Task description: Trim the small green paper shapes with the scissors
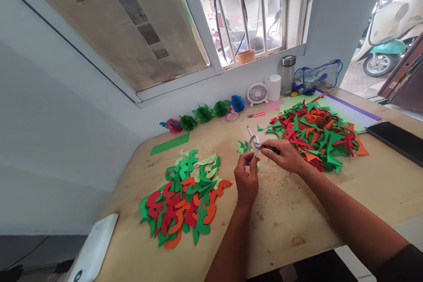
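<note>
Near the table's middle, my left hand [246,178] pinches a small white ring-shaped piece [256,150], which looks like a roll of tape or a curled strip. My right hand [284,155] is closed around a dark-handled cutting tool [272,150], apparently scissors, whose metal end meets the white piece. A white pencil-like stick [250,131] points away just beyond my fingers. Behind my left hand lie a few green paper pieces [242,146]. Left of it spreads a pile of curved red, orange and green paper cutouts [185,198].
Paper scraps [317,136] heap at the right beside a black phone [398,141]. Toward the wall stand paper flowers [203,113], a small fan [257,93], a glass bottle [288,75] and pink snips [256,115]. A white device [95,246] lies at the left edge.
</note>
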The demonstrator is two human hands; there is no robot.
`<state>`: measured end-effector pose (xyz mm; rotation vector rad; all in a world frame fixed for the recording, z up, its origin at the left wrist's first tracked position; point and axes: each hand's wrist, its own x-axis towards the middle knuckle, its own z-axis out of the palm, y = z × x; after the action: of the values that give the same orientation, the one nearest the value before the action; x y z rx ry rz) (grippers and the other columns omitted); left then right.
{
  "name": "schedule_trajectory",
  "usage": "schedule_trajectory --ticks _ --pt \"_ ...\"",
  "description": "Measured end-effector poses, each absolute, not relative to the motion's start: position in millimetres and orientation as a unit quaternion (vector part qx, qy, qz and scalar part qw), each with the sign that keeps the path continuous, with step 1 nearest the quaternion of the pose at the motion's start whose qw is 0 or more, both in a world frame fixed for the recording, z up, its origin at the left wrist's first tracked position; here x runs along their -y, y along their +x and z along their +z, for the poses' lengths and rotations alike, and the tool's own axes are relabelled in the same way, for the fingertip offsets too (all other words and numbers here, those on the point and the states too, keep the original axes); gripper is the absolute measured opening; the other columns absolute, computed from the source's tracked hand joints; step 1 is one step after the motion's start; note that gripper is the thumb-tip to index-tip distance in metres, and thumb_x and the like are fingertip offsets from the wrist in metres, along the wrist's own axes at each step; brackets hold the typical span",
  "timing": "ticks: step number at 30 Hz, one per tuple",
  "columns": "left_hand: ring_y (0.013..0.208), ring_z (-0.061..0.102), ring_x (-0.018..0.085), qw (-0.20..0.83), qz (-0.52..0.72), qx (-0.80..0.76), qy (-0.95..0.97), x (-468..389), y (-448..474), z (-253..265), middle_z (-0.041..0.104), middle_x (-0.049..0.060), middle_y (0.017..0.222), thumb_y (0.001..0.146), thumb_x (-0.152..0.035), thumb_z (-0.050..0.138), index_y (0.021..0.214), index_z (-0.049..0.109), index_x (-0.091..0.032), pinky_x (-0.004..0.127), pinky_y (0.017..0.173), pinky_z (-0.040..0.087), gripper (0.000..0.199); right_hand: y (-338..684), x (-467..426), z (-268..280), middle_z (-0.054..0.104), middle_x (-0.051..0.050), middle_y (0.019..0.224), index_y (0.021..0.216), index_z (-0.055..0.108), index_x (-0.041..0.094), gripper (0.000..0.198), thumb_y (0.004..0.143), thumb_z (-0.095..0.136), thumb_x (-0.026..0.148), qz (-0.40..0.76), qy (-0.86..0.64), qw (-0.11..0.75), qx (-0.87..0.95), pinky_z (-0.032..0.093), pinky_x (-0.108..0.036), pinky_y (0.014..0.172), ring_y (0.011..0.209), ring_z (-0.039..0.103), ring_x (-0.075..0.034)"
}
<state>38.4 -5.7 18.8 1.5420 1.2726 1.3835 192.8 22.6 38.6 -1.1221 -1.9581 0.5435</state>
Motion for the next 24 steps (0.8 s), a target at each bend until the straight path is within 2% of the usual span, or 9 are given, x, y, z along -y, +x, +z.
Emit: schedule_trajectory --ticks 24 --pt "0.076 0.063 0.015 0.345 0.536 -0.486 0.597 4.4 38.4 16.6 0.067 0.004 0.08 0.085 -0.028 0.053 0.091 0.061 -0.016 0.027 0.073 0.048 0.016 192.6 -23.2 39.0 0.056 -0.001 0.063 0.075 0.065 0.017 0.035 0.09 0.044 0.041 0.214 -0.449 0.402 0.769 0.033 -0.023 0.057 0.06 0.046 -0.012"
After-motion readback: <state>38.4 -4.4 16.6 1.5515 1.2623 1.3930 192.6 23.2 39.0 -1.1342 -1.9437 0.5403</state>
